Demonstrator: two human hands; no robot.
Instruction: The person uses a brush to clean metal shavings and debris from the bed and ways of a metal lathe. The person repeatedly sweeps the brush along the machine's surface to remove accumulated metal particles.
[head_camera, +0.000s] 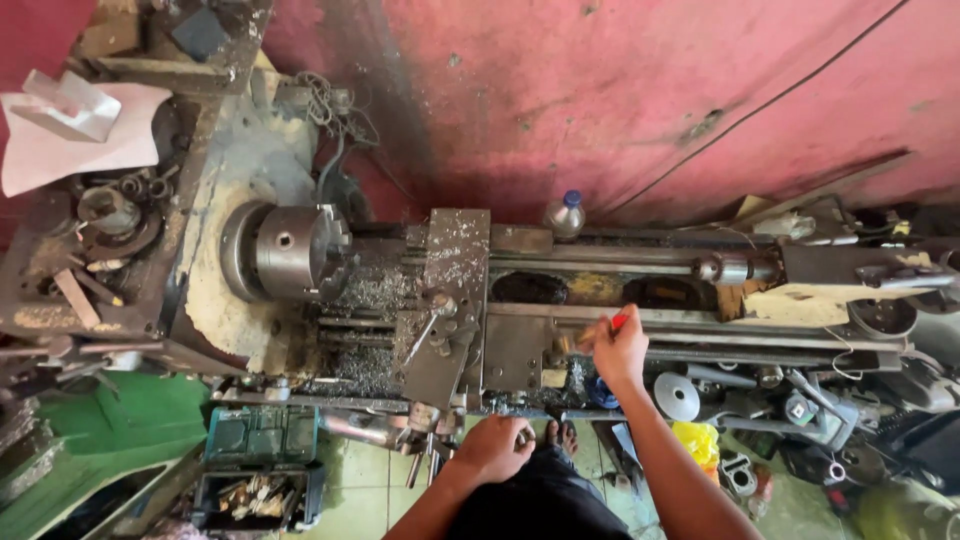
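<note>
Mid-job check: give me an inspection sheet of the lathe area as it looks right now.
Surface: lathe bed strewn with metal chips around the carriage.
Job's things: red-handled brush held over the bed; chuck empty.
Clutter: plastic bottle behind the bed; open green case on the floor; loose parts at right.
Grips: right hand closed on the brush; left hand closed on a handwheel at the carriage front.
Cables: black cable across the pink wall.
Surroundings: green bench at left.
</note>
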